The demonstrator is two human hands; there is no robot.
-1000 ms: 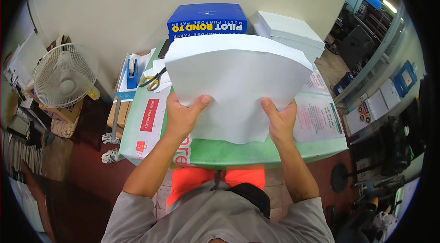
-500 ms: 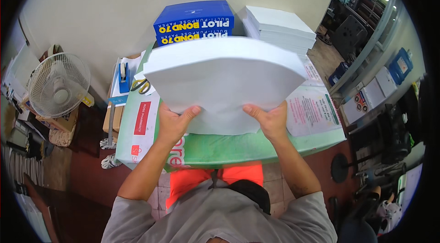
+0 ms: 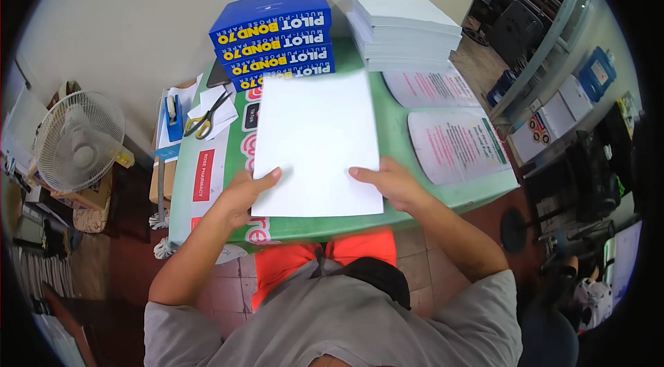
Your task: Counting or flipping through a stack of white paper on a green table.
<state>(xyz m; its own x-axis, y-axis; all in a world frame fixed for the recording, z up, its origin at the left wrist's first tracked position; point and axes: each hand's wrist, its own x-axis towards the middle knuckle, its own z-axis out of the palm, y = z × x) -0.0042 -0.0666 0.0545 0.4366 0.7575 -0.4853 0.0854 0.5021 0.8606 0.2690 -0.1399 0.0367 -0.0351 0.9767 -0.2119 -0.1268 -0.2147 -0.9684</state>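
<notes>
A stack of white paper [image 3: 318, 139] lies low over the green-covered table [image 3: 395, 118], directly in front of me, its short edge toward me. My left hand [image 3: 245, 194] grips its near left edge, with the thumb on the top sheet and the fingers mostly hidden at the side. On the near right edge my right hand [image 3: 394, 184] holds it the same way. Behind it are several blue packs of bond paper [image 3: 273, 26], piled up. A tall pile of white paper [image 3: 407, 28] stands to their right.
Scissors [image 3: 203, 121] with yellow-and-black handles lie on white paper at the left, beside a blue tape dispenser [image 3: 173, 116]. A white fan [image 3: 83, 135] stands farther left. Printed sheets [image 3: 456, 145] show on the table's right part. The wall rises behind the piles.
The paper stack has gone from raised and bowed, fanned between my hands, to flat and squared. Both hands have drawn closer together. More of the blue packs and the scissors now shows.
</notes>
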